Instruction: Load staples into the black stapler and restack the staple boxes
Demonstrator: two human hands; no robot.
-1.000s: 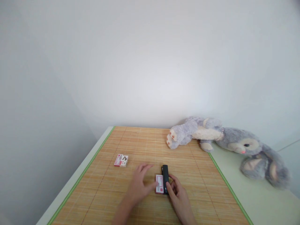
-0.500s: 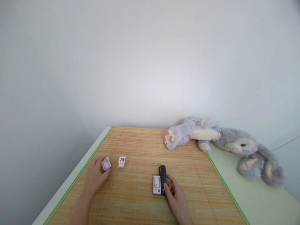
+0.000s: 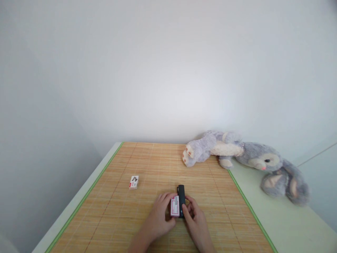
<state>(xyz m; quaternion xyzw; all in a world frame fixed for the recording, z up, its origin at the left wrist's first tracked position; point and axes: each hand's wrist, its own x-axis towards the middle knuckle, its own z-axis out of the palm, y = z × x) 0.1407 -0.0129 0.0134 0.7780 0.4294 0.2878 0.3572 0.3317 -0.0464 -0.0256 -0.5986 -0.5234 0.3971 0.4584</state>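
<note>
My left hand (image 3: pixel 159 216) has its thumb and fingers closed around the two ends of a small white box with a pink border (image 3: pixel 174 206). This box lies right against the left side of a black stapler (image 3: pixel 181 201). Any second pink-edged box under it is hidden from view. My right hand (image 3: pixel 196 218) grips the near half of the stapler from the right, thumb on top and fingers along its side. Farther left, a small white box with a dark staple picture and red marks (image 3: pixel 134 182) sits apart from both hands.
A slatted bamboo mat (image 3: pixel 152 161) with green edging covers much of the pale table (image 3: pixel 284 214). At the back right a grey plush rabbit (image 3: pixel 226 149) lies across the mat's edge, against the wall (image 3: pixel 168 70).
My left hand has carried its pink-bordered box from the left side of the mat to the stapler, where the other such box lay. My right hand has stayed on the stapler.
</note>
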